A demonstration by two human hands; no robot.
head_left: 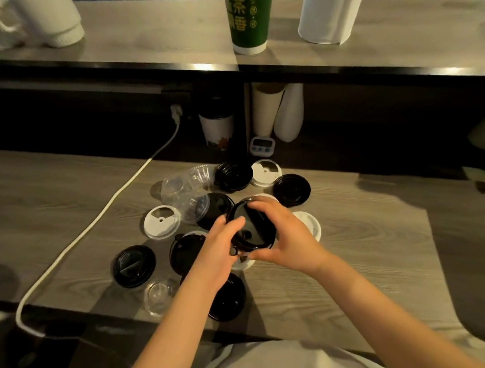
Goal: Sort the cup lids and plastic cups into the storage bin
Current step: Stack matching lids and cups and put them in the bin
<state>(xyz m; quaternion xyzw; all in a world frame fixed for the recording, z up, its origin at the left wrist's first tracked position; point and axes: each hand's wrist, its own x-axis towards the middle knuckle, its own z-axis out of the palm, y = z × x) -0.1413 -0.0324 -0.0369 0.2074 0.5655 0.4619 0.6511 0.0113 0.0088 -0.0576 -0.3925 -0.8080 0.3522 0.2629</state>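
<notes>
Two levels of grey wood-grain laminate are seen in a dimly lit room: a lower counter [359, 261] and, behind it, a raised ledge [149, 39] with a dark front edge. On the ledge, a tall green paper cup [248, 16] printed with yellow characters is stood beside a white paper roll [331, 5]. In the dark recess under the ledge, a white cup with a black top [217, 127], a small white digital timer [262, 146] and leaning white cup stacks [267, 108] are kept. A white cable [92, 226] is trailed from a plug across the counter to its near edge.

A round black plastic lid [252, 227] is held tilted just above the middle of the counter. Its left rim is grasped by the curled fingers of the left grip [220, 244], and its far and right rim is clasped by the right grip [283, 233].

Other pieces are scattered around the grips. A clear ribbed plastic cup [183, 195] is laid on its side beyond the left grip, with a flat white lid with a wedge opening [162, 221] just beside it. A glossy black ridged lid [134, 266] and a small clear plastic piece [158, 295] are set to the left, near the front edge. Beyond the right grip, a matt black lid [291, 189] is placed next to a second white lid [266, 172].
</notes>
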